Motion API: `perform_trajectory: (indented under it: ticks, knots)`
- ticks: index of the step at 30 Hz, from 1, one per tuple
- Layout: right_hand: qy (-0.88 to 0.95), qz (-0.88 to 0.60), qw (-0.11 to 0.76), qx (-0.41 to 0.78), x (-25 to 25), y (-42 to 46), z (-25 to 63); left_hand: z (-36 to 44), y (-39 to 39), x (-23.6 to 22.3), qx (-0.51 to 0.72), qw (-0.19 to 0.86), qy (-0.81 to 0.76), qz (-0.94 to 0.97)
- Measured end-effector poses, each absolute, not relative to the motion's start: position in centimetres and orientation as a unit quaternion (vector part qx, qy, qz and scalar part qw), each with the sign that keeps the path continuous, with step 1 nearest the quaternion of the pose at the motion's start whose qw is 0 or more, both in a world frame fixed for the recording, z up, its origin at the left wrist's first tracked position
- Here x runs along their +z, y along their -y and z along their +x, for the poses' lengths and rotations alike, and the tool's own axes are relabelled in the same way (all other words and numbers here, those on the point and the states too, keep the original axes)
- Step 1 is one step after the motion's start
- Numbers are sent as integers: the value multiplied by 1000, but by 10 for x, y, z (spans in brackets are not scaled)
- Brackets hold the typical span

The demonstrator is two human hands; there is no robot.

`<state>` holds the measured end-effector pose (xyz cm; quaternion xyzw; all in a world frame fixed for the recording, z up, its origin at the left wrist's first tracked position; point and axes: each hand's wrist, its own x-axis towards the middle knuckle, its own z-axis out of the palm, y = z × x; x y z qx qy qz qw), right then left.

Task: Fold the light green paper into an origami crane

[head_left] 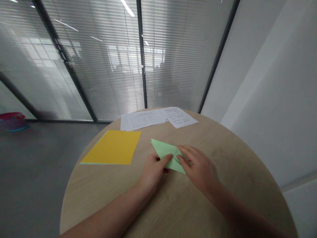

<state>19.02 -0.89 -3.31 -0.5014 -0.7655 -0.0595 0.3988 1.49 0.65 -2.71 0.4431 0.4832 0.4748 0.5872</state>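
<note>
The folded green paper is positioned mid-surface, clear of the left and right edges. The left hand has its grip clamped on it, thumb uppermost, apparently for steadiness. The right hand's grip pinches the right end, apparently controlling the fold. The yellow sheet lies toward the left edge, leaving working room; printed sheets occupy the far edge.

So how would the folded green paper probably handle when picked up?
The folded green paper should be light, as it looks thin. Its overlapping layers probably make it stiffer than the yellow sheet. Folds held by the right hand may spring open.
</note>
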Motion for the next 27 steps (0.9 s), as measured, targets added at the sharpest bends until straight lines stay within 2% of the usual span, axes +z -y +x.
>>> perform_trajectory:
  ticks: [8, 21, 27]
  knots:
    - [771, -499, 386, -80, -34, 6, 192, 15, -7, -27, 467, 579, -491, 453]
    - [750, -504, 425, 47, -39, 7, 190, 11, -12, -26, 440, 555, -473, 524]
    - [776, -483, 405, -15, -35, 11, 190, 11, -13, -28, 448, 560, -473, 511]
